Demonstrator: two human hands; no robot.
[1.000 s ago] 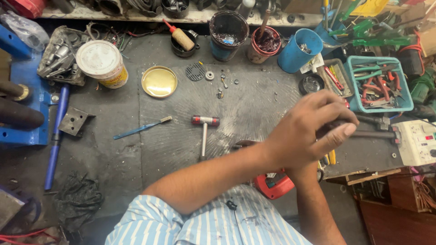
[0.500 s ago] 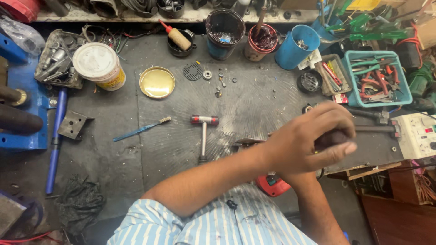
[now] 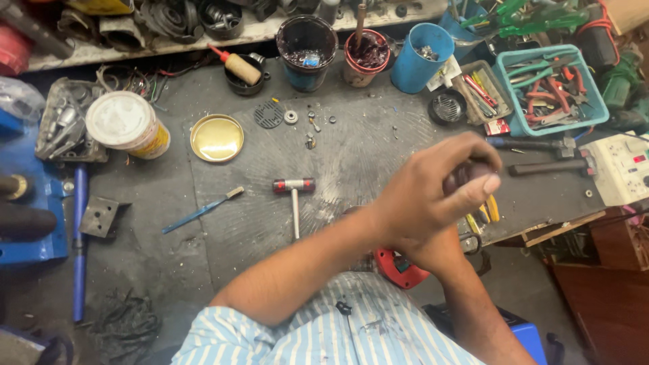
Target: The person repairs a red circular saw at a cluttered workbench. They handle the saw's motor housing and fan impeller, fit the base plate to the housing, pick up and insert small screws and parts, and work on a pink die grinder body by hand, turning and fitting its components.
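My left hand (image 3: pixel 424 196) crosses over to the right side of the grey workbench mat (image 3: pixel 358 155) and wraps around a dark rounded part (image 3: pixel 465 177). My right hand (image 3: pixel 439 253) sits underneath it, mostly hidden, and seems to support the same part. A red power tool body (image 3: pixel 399 268) shows just below my hands, against my striped shirt. A small red-headed hammer (image 3: pixel 295 192) lies on the mat to the left of my forearm.
A blue toothbrush (image 3: pixel 201 210), a brass lid (image 3: pixel 216 137) and a white-lidded can (image 3: pixel 126 124) lie to the left. Cups, a blue mug (image 3: pixel 420 59) and a teal basket of pliers (image 3: pixel 549 86) line the back. A white power strip (image 3: pixel 622 166) sits right.
My clasped hands have lifted a little and shifted slightly left over the mat. The left hand has turned around the dark part.
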